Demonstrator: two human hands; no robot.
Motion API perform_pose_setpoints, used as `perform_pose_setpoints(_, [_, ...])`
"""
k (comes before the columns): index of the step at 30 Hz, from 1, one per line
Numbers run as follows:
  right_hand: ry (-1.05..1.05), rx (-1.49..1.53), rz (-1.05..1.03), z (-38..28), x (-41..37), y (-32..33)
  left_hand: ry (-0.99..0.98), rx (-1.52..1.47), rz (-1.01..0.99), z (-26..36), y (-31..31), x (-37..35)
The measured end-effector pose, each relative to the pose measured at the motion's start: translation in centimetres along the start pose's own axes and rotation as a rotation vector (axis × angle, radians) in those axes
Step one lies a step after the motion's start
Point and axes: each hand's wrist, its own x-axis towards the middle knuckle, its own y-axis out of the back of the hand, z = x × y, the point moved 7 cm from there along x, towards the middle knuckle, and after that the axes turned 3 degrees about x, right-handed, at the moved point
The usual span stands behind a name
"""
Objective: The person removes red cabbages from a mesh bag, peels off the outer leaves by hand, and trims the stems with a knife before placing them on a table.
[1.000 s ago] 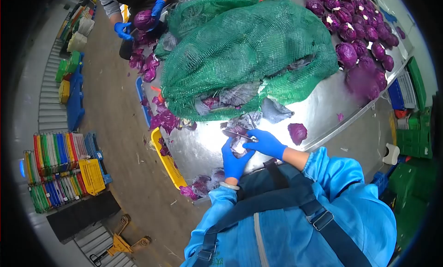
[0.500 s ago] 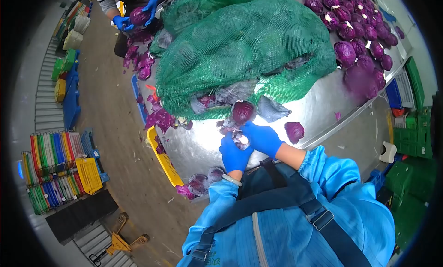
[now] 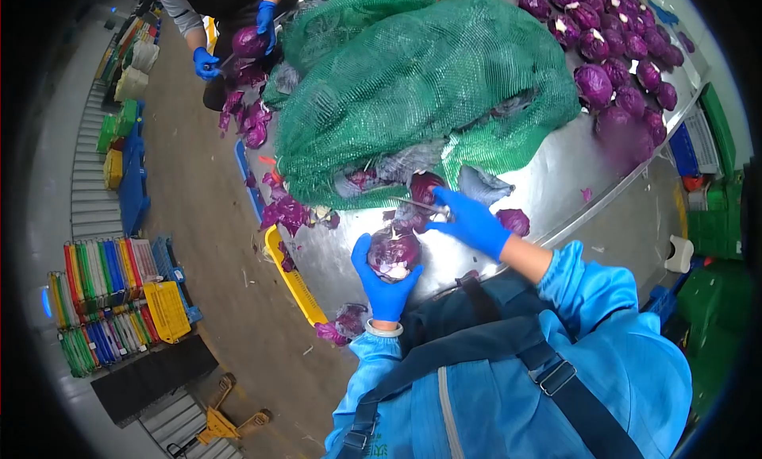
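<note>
My left hand (image 3: 384, 289), in a blue glove, is wrapped round the lower side of a purple cabbage (image 3: 394, 251) above the metal table (image 3: 492, 260). Up and to the right, my right hand (image 3: 470, 221), also gloved, grips a knife (image 3: 421, 205) whose blade points left. Behind the blade another purple cabbage (image 3: 426, 186) lies against the green mesh sack (image 3: 429, 78). Loose outer leaves (image 3: 482, 186) rest just beyond my right hand, and a small purple piece (image 3: 513, 221) is beside it.
Many purple cabbages (image 3: 594, 86) are heaped at the upper right. At the upper left, a co-worker's gloved hands hold a cabbage (image 3: 250, 42). A yellow crate (image 3: 295, 276) and a blue crate (image 3: 248, 177) line the table's left edge, near leaf scraps (image 3: 286, 213).
My hands have moved apart, the left leftward with the cabbage now showing, the right up and rightward with the knife now visible. The co-worker's hands have separated somewhat.
</note>
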Motion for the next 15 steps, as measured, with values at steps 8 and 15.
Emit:
perform_pose_setpoints(8, [-0.754,1.095,-0.436,-1.0,-3.5,-3.6,-0.179,0.184,-0.096,5.4,-0.3,1.8])
perform_pose_setpoints(15, [-0.811,0.909,-0.423,0.6,-5.3,-3.2,-0.457,0.575,-0.361,7.6,-0.8,2.2])
